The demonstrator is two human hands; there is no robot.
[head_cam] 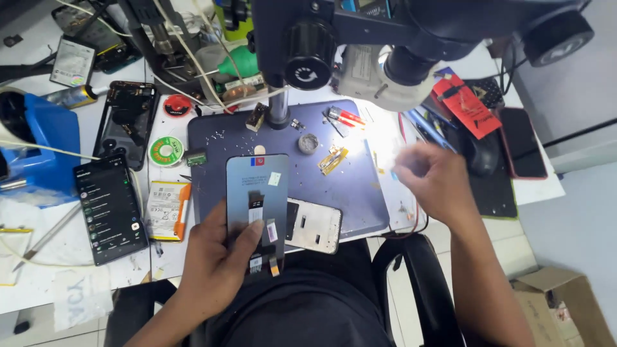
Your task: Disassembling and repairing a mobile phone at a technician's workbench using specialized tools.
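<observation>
The left hand point(215, 260) holds a flat grey rectangular phone display panel point(257, 193) with its back side up, fingers curled under the near end and the thumb point(247, 232) pressed across its lower middle beside a short black flex ribbon point(255, 204). The panel tilts up over the near edge of a dark blue work mat point(347, 186) that lies on the white counter point(38, 283); its right long edge overlaps a phone frame with a pale inner face point(316, 225) lying on the mat, just beside it. The right hand point(429, 177) hangs blurred above the mat's right edge, fingers drawn in together; whether it pinches anything I cannot tell. Between the two hands the mat is mostly bare, with only small specks and a yellow strip part point(333, 160) further back. A black microscope head point(411, 32) overhangs the far half of the mat, with its post point(277, 109) standing at the mat's back edge. To the left of the mat, close against its edge, lie a white and orange battery pack point(167, 211) and a green solder reel point(166, 151); beyond them a dark phone with a lit screen point(110, 209) lies flat. On the right, a black mouse point(483, 153) and a dark slab phone point(522, 142) crowd the counter's corner.
</observation>
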